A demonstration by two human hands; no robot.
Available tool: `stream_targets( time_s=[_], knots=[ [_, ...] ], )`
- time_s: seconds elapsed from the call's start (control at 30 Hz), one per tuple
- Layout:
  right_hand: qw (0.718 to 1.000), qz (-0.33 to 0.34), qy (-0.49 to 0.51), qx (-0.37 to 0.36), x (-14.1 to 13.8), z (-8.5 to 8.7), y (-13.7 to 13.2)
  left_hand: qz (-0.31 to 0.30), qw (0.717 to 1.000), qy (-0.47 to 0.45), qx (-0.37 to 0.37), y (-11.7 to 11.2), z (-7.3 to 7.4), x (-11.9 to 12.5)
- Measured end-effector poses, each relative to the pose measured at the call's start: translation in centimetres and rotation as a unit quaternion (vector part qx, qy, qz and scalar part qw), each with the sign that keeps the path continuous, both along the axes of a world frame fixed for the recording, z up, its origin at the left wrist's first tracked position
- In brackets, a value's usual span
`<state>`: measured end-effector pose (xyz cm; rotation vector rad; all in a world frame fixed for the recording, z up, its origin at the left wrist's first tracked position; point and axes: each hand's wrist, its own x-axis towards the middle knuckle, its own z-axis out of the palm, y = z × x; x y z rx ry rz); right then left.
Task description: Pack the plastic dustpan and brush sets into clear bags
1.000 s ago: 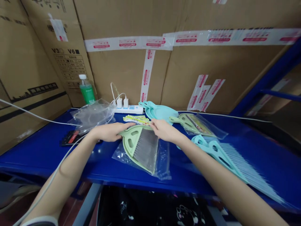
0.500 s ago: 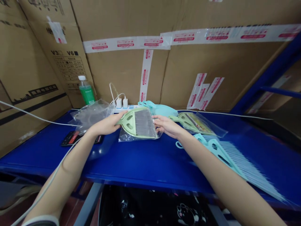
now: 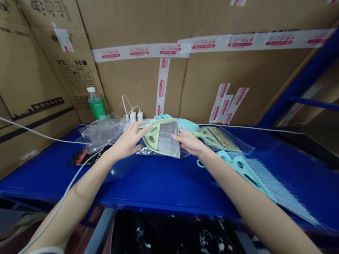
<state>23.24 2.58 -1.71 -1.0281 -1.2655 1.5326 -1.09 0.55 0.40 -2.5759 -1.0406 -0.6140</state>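
Observation:
A green dustpan with a grey-bristled hand brush lies over it, tilted above the blue table. My right hand pinches the set at its bristle end, thumb on top and fingers behind. At the handle end, my left hand has its fingers spread, close to the handle and not wrapped round it. A clear plastic bag lies beneath the set. To the right rests another green brush set with a printed card. Nearer me is a light blue brush with long pale bristles. A light blue dustpan sits behind.
A crumpled clear bag lies at the left, by a green-labelled bottle. A phone lies partly under my left forearm. White chargers stand at the back before cardboard. A white cable crosses my left arm.
My left hand has loosened from the green handle and spread its fingers. My right hand has closed on the bristle end, and the set has shifted slightly right.

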Motion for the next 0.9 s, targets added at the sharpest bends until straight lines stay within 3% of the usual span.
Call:
stream_targets(
  time_s=[0.2,0.33,0.5,0.63,0.73,0.83,0.9],
  knots=[
    [0.998,-0.054,0.040,0.013,0.3,-0.2,0.8,-0.138,0.988,-0.022,0.070,-0.7,0.5,1.0],
    [0.996,-0.078,0.035,-0.002,0.2,0.4,0.6,-0.129,0.981,-0.010,0.147,-0.6,0.8,0.8],
    [0.997,-0.065,0.036,0.018,0.1,0.9,0.1,-0.040,0.971,0.043,0.234,-0.7,1.7,-0.1],
    [0.995,-0.081,0.046,0.037,0.1,1.2,0.1,0.055,0.965,0.040,0.252,-1.1,2.7,-0.5],
    [0.993,-0.112,0.036,0.032,0.6,1.5,0.3,0.217,0.949,0.005,0.229,-1.8,3.8,-0.9],
    [0.993,-0.110,0.026,0.041,0.9,1.5,0.6,0.396,0.901,-0.018,0.175,-2.4,4.5,-2.0],
    [0.994,-0.094,0.023,0.050,0.8,1.3,0.5,0.442,0.888,-0.028,0.120,-2.2,4.1,-3.2]
  ],
)
